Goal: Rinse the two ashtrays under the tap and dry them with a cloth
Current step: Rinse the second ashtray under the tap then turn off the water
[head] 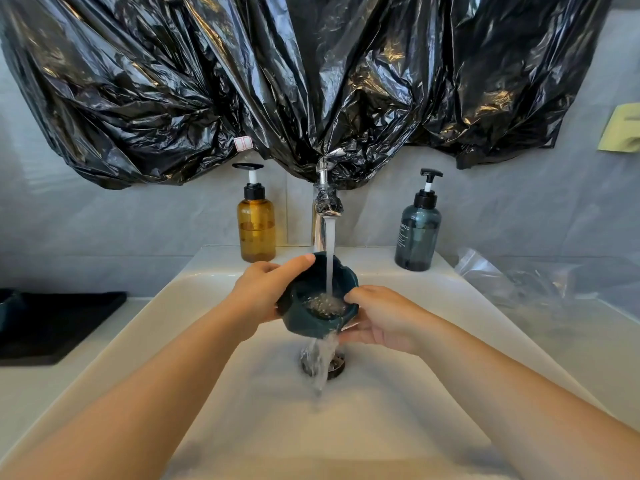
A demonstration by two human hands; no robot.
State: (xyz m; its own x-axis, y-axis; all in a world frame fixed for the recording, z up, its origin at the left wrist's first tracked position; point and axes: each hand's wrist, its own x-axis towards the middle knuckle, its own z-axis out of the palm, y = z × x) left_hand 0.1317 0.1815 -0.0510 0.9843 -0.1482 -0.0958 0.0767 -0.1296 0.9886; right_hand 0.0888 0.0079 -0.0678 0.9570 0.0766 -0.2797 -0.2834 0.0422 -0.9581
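A dark teal ashtray [304,322] is held over the white sink [214,285], tilted toward me. My left hand [266,292] grips its left side with the thumb over the rim. My right hand [377,320] holds its right side from below. Water from the chrome tap [325,202] streams into the bowl and spills out of its front edge down to the drain [337,367]. A second dark teal ashtray [8,306] shows only partly at the far left edge, on a black mat [62,323]. No cloth is clearly visible.
An amber pump bottle [256,226] stands left of the tap and a dark blue-grey one [417,233] right of it. Black plastic sheeting [311,81] hangs over the wall above. Crumpled clear plastic [540,282] lies on the counter at right.
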